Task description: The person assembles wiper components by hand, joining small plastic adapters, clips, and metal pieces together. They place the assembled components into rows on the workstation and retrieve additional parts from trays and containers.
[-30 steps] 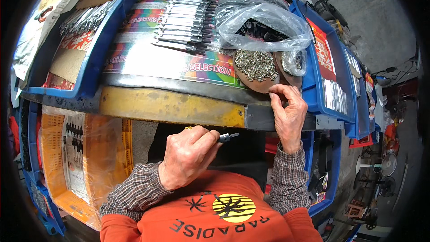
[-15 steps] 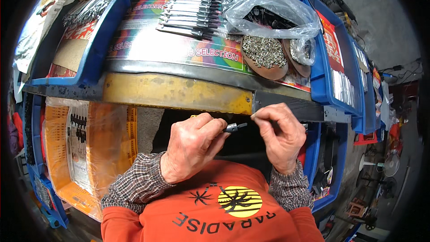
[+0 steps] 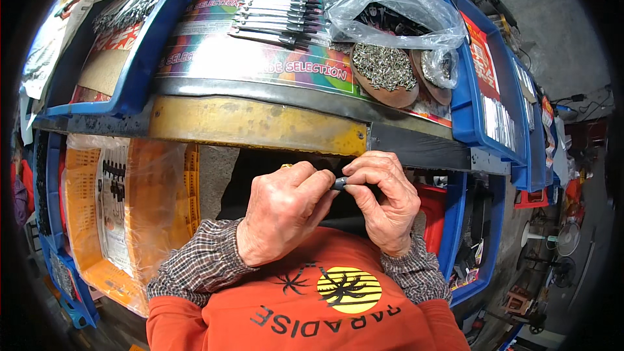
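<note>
Over my lap, below the table's front edge, my left hand (image 3: 279, 211) is closed in a pinch around a small dark grey cylindrical part (image 3: 339, 184). Only a short stretch of the part shows; the rest is hidden in the fingers. My right hand (image 3: 388, 201) is closed too, its thumb and fingertips meeting at the part's right end. Whatever those fingertips pinch is too small to make out. Beyond the hands, on the table, lies a brown dish (image 3: 393, 97) heaped with small silvery metal pieces (image 3: 383, 67).
A row of slim silver rods with black ends (image 3: 276, 13) lies on the table. Beside it is a clear plastic bag (image 3: 416, 32) with black parts. Blue trays (image 3: 133, 84) flank the table. At lower left stands an orange basket (image 3: 84, 221); a yellow strip (image 3: 260, 125) lines the table edge.
My right hand has moved left to the part, and its fingertips now cover the thin metal pin that stuck out. My left hand has stayed nearly in place.
</note>
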`<control>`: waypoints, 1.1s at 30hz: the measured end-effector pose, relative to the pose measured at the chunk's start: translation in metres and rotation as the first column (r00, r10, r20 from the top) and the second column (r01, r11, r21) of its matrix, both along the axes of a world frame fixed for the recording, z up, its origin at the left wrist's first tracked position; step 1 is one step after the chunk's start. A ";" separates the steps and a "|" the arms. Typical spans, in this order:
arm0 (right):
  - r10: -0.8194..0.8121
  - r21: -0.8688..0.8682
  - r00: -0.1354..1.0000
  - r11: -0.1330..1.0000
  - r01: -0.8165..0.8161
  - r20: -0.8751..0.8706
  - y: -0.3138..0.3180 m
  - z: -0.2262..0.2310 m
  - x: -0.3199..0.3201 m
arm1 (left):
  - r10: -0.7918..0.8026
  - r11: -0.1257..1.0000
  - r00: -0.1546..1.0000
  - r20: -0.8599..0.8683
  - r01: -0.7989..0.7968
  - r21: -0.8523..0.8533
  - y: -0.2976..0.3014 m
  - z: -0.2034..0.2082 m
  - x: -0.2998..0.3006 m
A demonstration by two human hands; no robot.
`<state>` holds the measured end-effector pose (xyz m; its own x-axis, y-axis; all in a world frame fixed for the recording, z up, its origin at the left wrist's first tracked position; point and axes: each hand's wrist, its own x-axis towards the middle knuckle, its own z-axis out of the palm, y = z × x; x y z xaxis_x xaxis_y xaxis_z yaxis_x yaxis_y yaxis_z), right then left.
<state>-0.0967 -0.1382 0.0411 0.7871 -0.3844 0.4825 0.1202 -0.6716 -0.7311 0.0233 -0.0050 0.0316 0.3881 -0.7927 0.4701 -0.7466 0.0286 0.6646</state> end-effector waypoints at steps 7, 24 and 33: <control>-0.046 -0.254 0.997 0.965 0.059 0.056 0.006 -0.003 0.000 | -0.004 1.000 0.999 0.041 0.003 0.024 0.001 0.000 0.000; -0.032 -0.408 0.994 0.910 0.071 0.103 0.006 -0.021 -0.002 | 0.012 0.999 0.992 0.128 -0.017 0.038 -0.002 -0.011 -0.001; -0.090 -0.247 0.993 0.963 0.106 0.078 0.007 -0.022 -0.003 | -0.001 0.999 0.991 0.137 -0.003 0.032 -0.004 -0.008 -0.003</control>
